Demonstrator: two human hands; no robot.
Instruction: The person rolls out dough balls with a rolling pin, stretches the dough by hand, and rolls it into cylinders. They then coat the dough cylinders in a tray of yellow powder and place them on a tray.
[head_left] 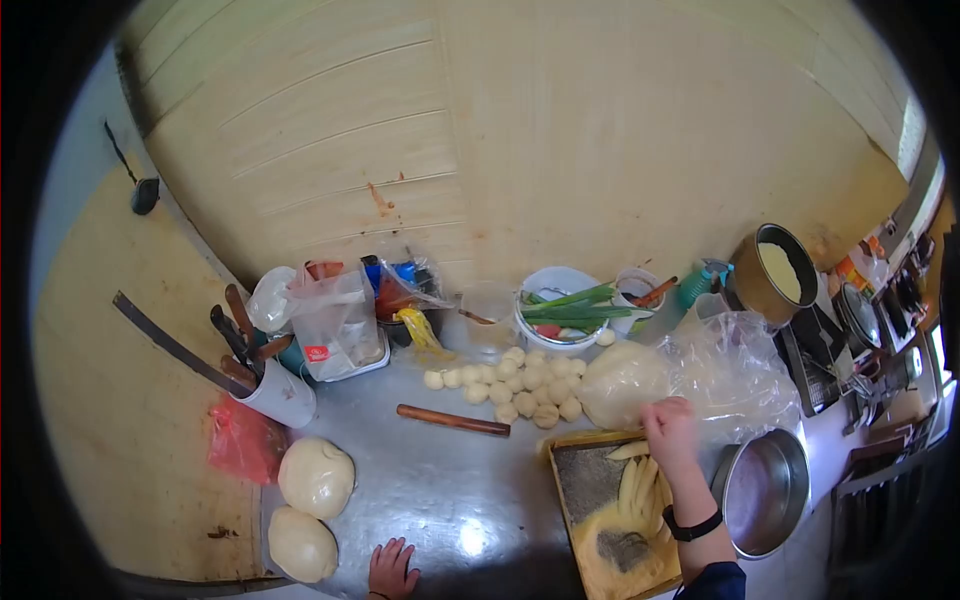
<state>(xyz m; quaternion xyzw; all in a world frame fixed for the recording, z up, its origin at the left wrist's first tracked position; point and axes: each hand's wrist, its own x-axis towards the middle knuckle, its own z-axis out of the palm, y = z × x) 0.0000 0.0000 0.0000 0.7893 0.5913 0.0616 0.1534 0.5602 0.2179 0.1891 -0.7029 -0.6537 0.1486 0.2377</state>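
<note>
My left hand (392, 570) rests on the metal tabletop (440, 470) near its front edge, fingers spread. Over the back right part of a wooden tray (562, 500) is my right hand (672, 430), slightly blurred, its fingers curled closed; whatever they may hold is hidden. Inside the tray, long pale dough strips (634, 488) lie beside yellow flour (595, 530) and a patch of dark grains (592, 478). Many small dough balls (530, 385) sit in a group behind the tray. A large dough mass (625, 385) is beside them, partly under clear plastic (735, 370).
Two big dough rounds (316, 478) lie at the left, near a white container (285, 395) of knives. A rolling pin (453, 420) lies mid-table. At the right stand a round metal pan (765, 495) and a deep pot (765, 280). A bucket (563, 340) holds green onions.
</note>
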